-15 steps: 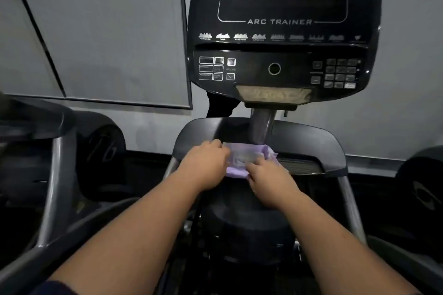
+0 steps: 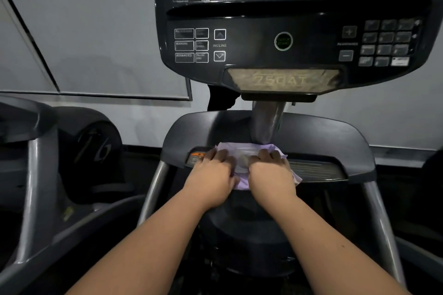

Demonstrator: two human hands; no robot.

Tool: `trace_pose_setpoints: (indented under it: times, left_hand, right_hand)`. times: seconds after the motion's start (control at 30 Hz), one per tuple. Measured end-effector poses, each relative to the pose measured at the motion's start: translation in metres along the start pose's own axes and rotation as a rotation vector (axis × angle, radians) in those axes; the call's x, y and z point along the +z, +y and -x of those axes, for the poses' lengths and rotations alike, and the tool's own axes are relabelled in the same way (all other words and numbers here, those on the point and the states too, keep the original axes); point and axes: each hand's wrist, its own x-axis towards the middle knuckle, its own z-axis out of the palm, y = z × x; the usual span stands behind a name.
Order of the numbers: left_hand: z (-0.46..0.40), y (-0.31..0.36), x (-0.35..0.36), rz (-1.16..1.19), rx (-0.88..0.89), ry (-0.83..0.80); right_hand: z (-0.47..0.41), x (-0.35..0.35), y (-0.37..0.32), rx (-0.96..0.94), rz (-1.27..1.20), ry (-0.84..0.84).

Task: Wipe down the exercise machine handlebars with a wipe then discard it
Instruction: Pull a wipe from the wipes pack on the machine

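Observation:
A purple wipe pack [image 2: 241, 152] with a pale label lies on the dark crossbar [image 2: 335, 136] of the Arc Trainer, just below the console post. My left hand [image 2: 212, 176] grips its left side with curled fingers. My right hand [image 2: 272, 172] grips its right side, fingers curled over the top. The hands sit close together and hide most of the pack. Silver handlebar tubes [image 2: 153, 189] run down from both ends of the crossbar, the right one [image 2: 378, 218] beside my right forearm.
The black console [image 2: 282, 40] with buttons and a keypad hangs close above the hands. A ribbed grip strip [image 2: 316, 170] lies right of the pack. Another grey machine [image 2: 36, 175] stands at the left. A grey wall is behind.
The view has moved closer to the console. Both hands stay on the purple pack, and the right hand's fingers now reach further over its top.

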Motion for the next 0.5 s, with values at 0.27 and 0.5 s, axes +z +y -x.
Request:
trace_pose_setpoints:
  times: [0.27, 0.5]
  left_hand:
    - [-0.002, 0.016, -0.007, 0.165, 0.042, 0.112]
    - [0.002, 0.018, -0.005, 0.074, 0.030, 0.038]
  right_hand:
    - [0.002, 0.001, -0.003, -0.006, -0.081, 0.079]
    - [0.017, -0.007, 0.004, 0.031, -0.300, 0.405]
